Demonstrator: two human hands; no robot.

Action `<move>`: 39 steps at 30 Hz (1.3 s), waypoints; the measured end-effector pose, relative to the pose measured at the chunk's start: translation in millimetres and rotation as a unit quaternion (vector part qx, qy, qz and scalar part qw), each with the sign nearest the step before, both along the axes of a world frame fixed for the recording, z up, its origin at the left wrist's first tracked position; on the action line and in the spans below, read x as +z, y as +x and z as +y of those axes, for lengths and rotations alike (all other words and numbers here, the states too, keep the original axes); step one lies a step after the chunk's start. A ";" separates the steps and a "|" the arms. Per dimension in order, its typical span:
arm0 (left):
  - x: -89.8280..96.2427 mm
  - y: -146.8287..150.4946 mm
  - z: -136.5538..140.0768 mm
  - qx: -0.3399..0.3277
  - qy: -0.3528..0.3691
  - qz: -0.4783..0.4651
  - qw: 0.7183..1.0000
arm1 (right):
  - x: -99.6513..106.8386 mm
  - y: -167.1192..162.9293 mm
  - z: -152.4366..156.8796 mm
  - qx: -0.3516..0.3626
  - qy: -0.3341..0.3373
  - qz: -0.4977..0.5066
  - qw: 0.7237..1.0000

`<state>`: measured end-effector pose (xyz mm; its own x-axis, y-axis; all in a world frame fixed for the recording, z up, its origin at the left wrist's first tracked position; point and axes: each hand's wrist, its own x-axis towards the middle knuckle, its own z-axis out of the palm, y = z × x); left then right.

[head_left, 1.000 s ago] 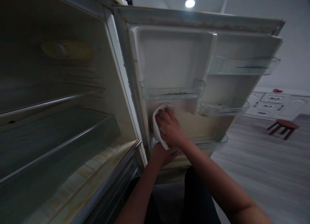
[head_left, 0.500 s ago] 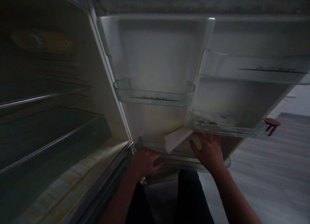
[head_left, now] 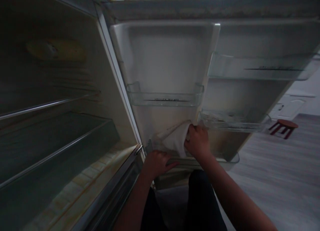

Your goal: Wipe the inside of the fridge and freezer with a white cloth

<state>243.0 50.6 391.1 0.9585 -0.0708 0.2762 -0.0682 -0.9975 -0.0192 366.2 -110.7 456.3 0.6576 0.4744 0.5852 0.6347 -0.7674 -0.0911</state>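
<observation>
1. Clock directions are as you saw it, 12 at the top. Your right hand [head_left: 198, 139] was clamped on the near edge of a white cloth [head_left: 175, 139], fingers bunched around it.
2. Your left hand [head_left: 157, 161] sat at about 8 o'clock from the right, the two well apart. It was at the front rim of the lowest door bin [head_left: 233, 160], thumb pointing to 3. Couldn't tell if it was actually gripping the rim.
3. Main thing: the cloth lay at 9 o'clock from your right hand and about 1 o'clock from your left. Bit blurry, but its long axis looked like it ran from 8 to 2. Right hand was the nearer one, touching it; the left seemed just short of it.
4. Around the cloth: a clear lettered bin [head_left: 167, 99] at roughly 12 o'clock, and another clear bin [head_left: 235, 124] at 2 from your right hand, all on the fridge door [head_left: 165, 58].
5. Further out: the fridge's glass panel [head_left: 57, 149] was over at 9, and a reddish stool [head_left: 285, 125] stood just shy of 3.
</observation>
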 end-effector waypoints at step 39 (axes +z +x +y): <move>6.5 -3.1 -9.9 0.007 -0.005 -0.001 1.000 | -10.6 -9.1 21.8 0.093 0.027 0.012 0.995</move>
